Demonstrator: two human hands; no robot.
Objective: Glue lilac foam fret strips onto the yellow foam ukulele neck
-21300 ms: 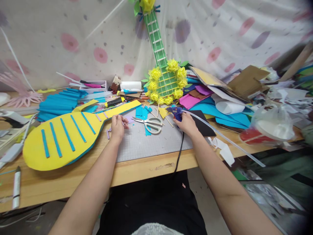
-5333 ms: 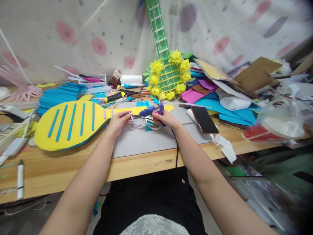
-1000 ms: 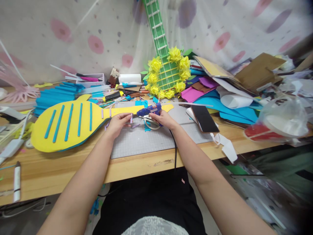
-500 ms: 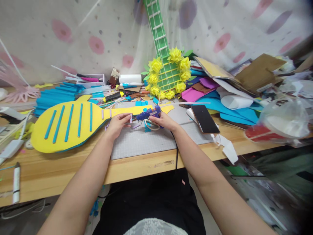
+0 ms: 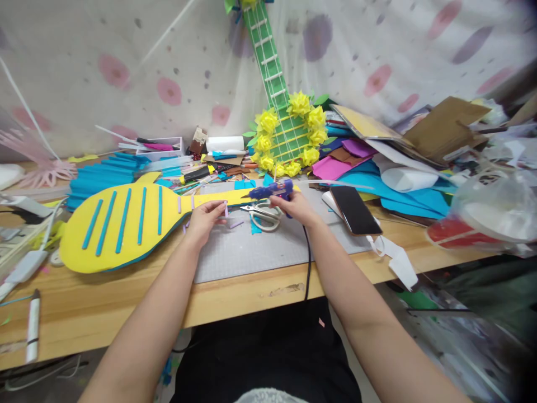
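My right hand [image 5: 291,206] is wrapped round a blue glue gun [image 5: 268,191], its nozzle pointing left. Between the fingertips of my left hand [image 5: 207,219] is a small purple strip [image 5: 226,209], held upright just left of the nozzle and apart from it. Behind both hands lies a yellow guitar-shaped cutout [image 5: 113,224] with blue strips on its body and two purple strips on its neck. Scissors [image 5: 266,217] with white handles rest below the glue gun. A loose purple strip [image 5: 236,225] lies on the grey cutting mat [image 5: 251,256].
A green guitar model [image 5: 289,134] with yellow flowers leans at the back. To the right are a phone [image 5: 356,210], coloured sheets [image 5: 411,197] and a bagged red-and-white tub [image 5: 474,224]. A white marker [image 5: 33,327] lies near the left front edge.
My right hand has drawn the glue gun back to the right, away from the purple strip, uncovering the scissors. My left hand still pinches the strip. The camera view has shifted slightly.
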